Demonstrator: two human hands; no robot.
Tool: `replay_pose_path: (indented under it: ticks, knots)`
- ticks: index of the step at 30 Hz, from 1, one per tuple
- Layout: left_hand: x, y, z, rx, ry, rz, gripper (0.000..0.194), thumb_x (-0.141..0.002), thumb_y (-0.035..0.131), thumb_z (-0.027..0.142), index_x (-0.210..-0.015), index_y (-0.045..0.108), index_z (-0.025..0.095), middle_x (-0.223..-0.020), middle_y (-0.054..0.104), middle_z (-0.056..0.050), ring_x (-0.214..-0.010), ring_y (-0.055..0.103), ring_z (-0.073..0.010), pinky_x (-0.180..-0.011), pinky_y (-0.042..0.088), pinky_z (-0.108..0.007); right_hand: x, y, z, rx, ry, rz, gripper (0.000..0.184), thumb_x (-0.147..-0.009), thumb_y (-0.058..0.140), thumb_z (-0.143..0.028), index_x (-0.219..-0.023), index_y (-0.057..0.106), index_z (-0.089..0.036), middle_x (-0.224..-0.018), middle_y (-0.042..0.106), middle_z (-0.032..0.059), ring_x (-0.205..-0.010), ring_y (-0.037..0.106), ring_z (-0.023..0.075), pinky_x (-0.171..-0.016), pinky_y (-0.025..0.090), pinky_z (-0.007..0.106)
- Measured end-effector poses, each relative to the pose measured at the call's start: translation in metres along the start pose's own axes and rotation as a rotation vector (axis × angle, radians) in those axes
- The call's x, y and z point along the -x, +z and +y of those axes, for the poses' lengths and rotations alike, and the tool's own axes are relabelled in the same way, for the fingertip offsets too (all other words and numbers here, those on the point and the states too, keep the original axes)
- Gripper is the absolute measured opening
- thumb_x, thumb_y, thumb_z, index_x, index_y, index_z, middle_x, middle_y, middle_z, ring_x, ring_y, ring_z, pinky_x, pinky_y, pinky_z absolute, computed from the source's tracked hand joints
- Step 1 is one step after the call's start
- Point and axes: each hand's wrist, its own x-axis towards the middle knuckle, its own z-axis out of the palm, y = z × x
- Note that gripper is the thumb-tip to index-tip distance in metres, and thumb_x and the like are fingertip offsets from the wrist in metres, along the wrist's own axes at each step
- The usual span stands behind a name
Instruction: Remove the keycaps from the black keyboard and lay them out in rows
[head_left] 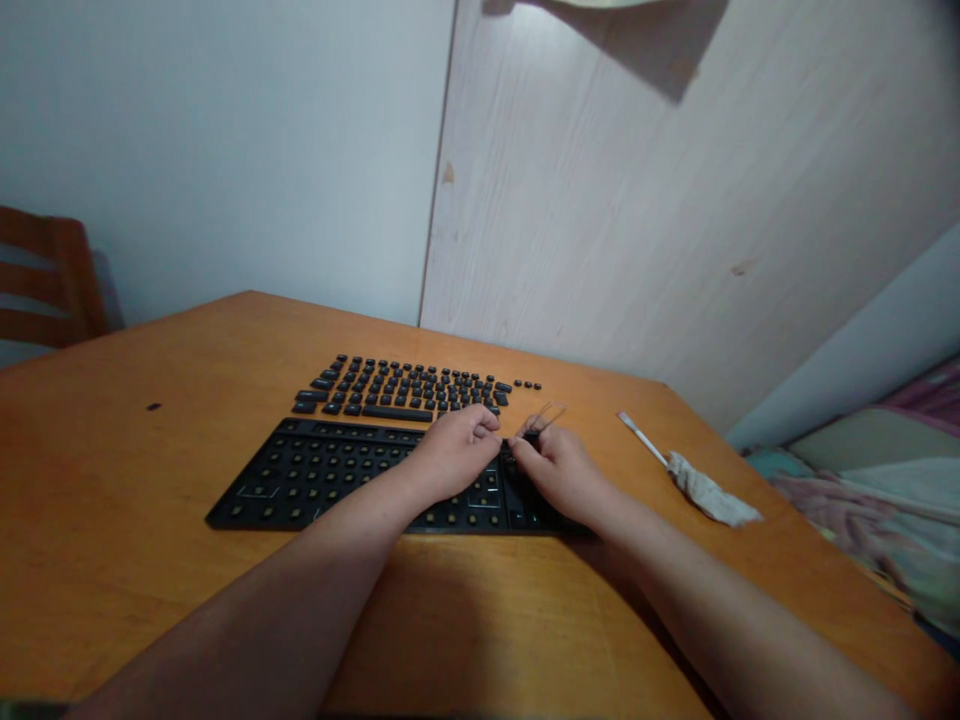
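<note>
A black keyboard [300, 470] lies on the wooden table, most of its left and middle part stripped of keycaps so the switches show. My left hand [461, 450] rests over its middle right, fingers curled in; whatever they may pinch is hidden. Close beside it, my right hand [559, 465] is closed around a thin wire keycap puller [553, 412], whose wire ends stick up past the fingers. That hand is over the keyboard's right section, where dark keys are partly covered. Behind the keyboard, loose black keycaps [397, 385] are laid out in rows, with a long spacebar [397, 413] in front.
On the right of the table [187, 600] lies a brush [641, 437] with a whitish cloth-like end [709, 490]. A small dark piece [154, 407] sits at the left. A wooden chair [52, 280] stands beyond; a wall [562, 220] borders the back.
</note>
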Motion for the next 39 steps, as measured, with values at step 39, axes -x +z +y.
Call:
replay_pose_path:
  ticks: [39]
  knots:
    - [0.0007,0.001,0.0012,-0.008,0.02,-0.008,0.011,-0.081,0.056,0.021,-0.09,0.063,0.017,-0.084,0.068,-0.003,-0.077,0.063,-0.0161,-0.068,0.048,-0.027,0.0004,0.0054,0.0086,-0.108,0.096,0.062,0.017,-0.085,0.053,-0.032,-0.076,0.057,-0.019,-0.064,0.056,-0.0018,-0.062,0.053,0.0157,-0.059,0.04,0.027]
